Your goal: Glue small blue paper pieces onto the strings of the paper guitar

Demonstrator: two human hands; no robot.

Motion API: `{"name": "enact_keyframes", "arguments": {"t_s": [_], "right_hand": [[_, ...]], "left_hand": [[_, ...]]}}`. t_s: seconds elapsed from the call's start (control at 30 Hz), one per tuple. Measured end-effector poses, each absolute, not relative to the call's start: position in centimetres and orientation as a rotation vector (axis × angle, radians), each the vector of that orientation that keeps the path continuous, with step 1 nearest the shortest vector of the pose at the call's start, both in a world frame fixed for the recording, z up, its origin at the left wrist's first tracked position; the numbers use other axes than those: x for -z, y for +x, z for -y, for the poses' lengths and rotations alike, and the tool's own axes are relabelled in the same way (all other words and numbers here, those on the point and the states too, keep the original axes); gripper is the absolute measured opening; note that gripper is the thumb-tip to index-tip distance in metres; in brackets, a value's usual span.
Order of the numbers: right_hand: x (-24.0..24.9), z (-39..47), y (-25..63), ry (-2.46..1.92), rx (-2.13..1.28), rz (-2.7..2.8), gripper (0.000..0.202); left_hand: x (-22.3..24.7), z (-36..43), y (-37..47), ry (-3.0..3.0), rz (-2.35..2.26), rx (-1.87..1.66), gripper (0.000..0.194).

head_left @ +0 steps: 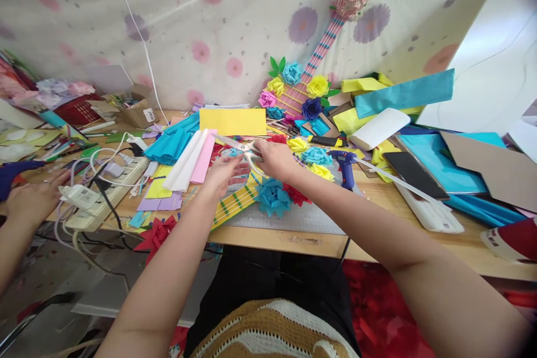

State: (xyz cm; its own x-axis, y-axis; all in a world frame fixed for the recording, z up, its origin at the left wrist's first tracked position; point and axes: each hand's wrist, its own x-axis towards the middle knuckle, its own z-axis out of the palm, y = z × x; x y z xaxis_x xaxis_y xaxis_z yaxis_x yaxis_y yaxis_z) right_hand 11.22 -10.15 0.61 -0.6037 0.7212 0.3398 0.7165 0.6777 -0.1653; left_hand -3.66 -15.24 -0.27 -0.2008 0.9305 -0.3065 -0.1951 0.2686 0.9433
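Observation:
My right hand (277, 161) is closed around the handles of a pair of scissors (235, 144), whose blades are spread and point left. Close to the scissors, my left hand (226, 174) has its fingers stretched out and apart; no object shows clearly in it. Below both hands lies a yellow paper guitar (235, 205) with green bands and white strings. A blue paper flower (272, 197) sits on its body, and a red paper flower (157, 235) is by its neck end. White folded crepe paper (187, 162) and a pink strip (205, 156) lie left of the scissors.
A blue glue gun (346, 168) stands to the right, near a black phone (415, 174). On the left are a power strip (107, 196) with tangled cords and another person's hand (33, 198). A pink flowered guitar (302, 89) leans against the back sheet.

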Motion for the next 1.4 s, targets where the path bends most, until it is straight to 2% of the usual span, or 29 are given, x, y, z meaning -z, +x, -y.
{"name": "enact_keyframes", "arguments": {"t_s": [0.2, 0.33, 0.43, 0.5, 0.6, 0.73, 0.8, 0.97, 1.23, 1.4], "right_hand": [[-0.2, 10.9, 11.2, -0.761, 0.3, 2.69, 0.022], [-0.5, 11.1, 11.3, -0.695, 0.348, 2.726, 0.023], [-0.6, 10.9, 11.5, -0.752, 0.217, 2.695, 0.017], [-0.7, 10.5, 11.7, -0.926, 0.005, 2.575, 0.019], [-0.8, 9.7, 11.9, -1.174, -0.558, 2.217, 0.025], [-1.4, 9.3, 11.8, -1.052, -1.429, 1.787, 0.029], [-1.7, 9.5, 11.8, -0.975, -1.63, 1.72, 0.033], [-1.9, 10.0, 11.8, -0.998, -1.575, 1.746, 0.04], [-1.0, 9.3, 11.2, -1.054, -1.391, 1.746, 0.036], [-0.9, 9.2, 11.0, -1.096, -1.416, 1.721, 0.039]], "left_hand": [[0.9, 14.7, -3.0, 0.714, -1.375, -1.247, 0.014], [1.1, 14.6, -2.8, 0.687, -1.432, -1.308, 0.027], [0.9, 14.8, -2.8, 0.748, -1.387, -1.365, 0.032], [0.9, 15.0, -2.8, 0.805, -1.339, -1.396, 0.038], [0.9, 15.2, -3.0, 0.905, -1.278, -1.442, 0.047], [1.0, 15.3, -3.2, 1.079, -1.218, -1.471, 0.05], [0.9, 15.3, -3.2, 1.146, -1.211, -1.46, 0.049], [0.9, 15.3, -3.1, 1.162, -1.246, -1.418, 0.048], [0.6, 15.4, -3.0, 1.035, -1.336, -1.377, 0.046], [0.5, 15.5, -2.6, 0.855, -1.301, -1.491, 0.044]]}}
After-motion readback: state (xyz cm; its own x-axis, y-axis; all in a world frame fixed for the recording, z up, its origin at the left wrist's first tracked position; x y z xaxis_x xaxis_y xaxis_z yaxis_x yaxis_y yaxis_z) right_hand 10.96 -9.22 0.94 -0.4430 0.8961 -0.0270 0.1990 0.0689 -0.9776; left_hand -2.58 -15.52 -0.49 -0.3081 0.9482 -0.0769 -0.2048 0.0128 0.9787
